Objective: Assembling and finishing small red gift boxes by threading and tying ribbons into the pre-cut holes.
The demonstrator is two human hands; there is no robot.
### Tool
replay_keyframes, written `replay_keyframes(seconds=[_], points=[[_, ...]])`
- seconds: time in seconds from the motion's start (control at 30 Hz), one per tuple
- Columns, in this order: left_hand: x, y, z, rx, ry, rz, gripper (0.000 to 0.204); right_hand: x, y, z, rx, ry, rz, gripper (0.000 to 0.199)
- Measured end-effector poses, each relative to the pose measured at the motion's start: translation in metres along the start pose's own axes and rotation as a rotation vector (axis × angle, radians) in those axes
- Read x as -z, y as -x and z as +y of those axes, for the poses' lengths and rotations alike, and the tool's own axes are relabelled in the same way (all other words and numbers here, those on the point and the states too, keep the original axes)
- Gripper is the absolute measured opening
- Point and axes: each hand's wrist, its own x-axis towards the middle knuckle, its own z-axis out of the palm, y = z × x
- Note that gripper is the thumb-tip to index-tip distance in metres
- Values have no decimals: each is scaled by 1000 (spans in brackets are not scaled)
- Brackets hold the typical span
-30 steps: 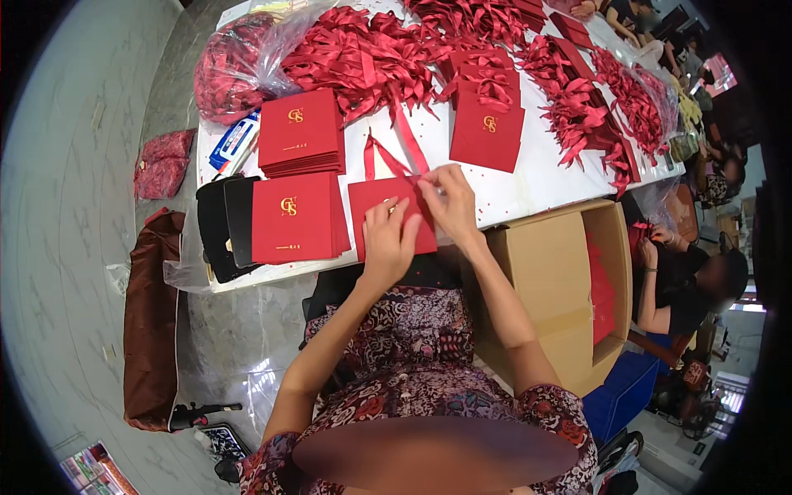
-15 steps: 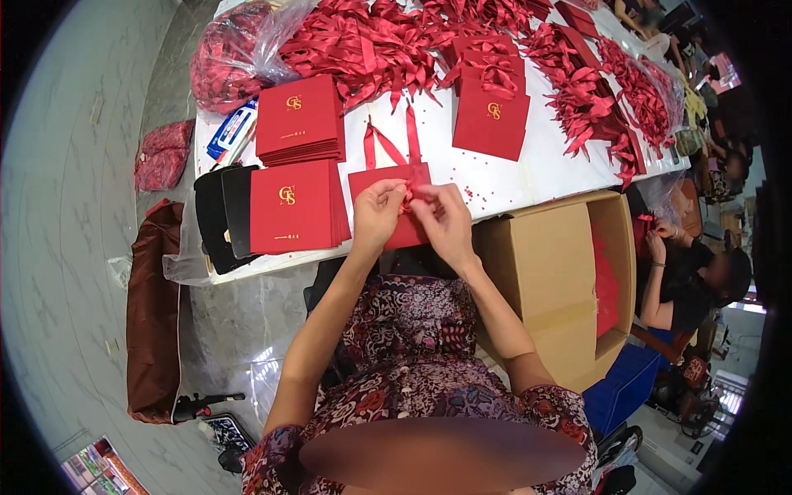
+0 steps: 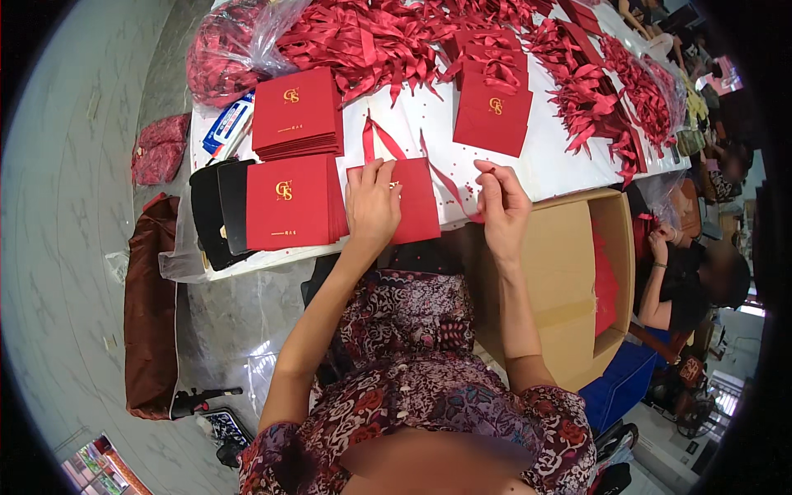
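A flat red paper bag [image 3: 421,216] with a gold emblem lies at the table's front edge. My left hand [image 3: 374,206] rests on its left part, fingers extended and covering some of the emblem. A red ribbon [image 3: 386,142] forms a loop above the bag's upper edge. To the right, another ribbon [image 3: 450,183] slants down toward my right hand [image 3: 504,206]. That hand is raised off the bag with its fingers curled together. Whether they grip the ribbon's end or something tiny is unclear. Left of the bag sits a neat stack of matching red bags [image 3: 289,206].
Behind that stack is another bag stack [image 3: 297,111]. Heaped red ribbons [image 3: 363,49] cover the table's far side, with ribboned bags [image 3: 493,120] to the right. An open cardboard box [image 3: 544,280] stands by my right arm. A co-worker [image 3: 685,280] sits beyond it.
My hands have parted from their pinch at the bag's upper middle. The left moved onto the bag's left part, the right swung out to the right, and the right-hand ribbon now slants rightward.
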Motion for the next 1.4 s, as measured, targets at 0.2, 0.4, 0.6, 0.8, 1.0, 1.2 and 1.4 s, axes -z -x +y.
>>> replay_keyframes(seconds=[0.2,0.4,0.6,0.8,1.0,1.2,1.4], points=[[-7,-12,-3,-13,-170,-97,48,-14,0,24,-64,336,-135,11],[-3,-21,-2,-36,-147,-121,46,-46,-12,72,75,612,-195,14],[-6,-24,-7,-25,-48,-100,30,-50,-20,78,-41,590,-218,18],[-6,-22,-5,15,30,-109,26,-56,-18,68,20,665,-204,20],[-5,-21,-5,92,84,-129,27,-59,-18,65,195,666,-184,18],[-1,-16,-1,85,94,-199,25,-41,-29,59,69,402,-287,11],[7,-12,16,-111,76,-166,17,-15,-54,58,-149,533,-559,18]])
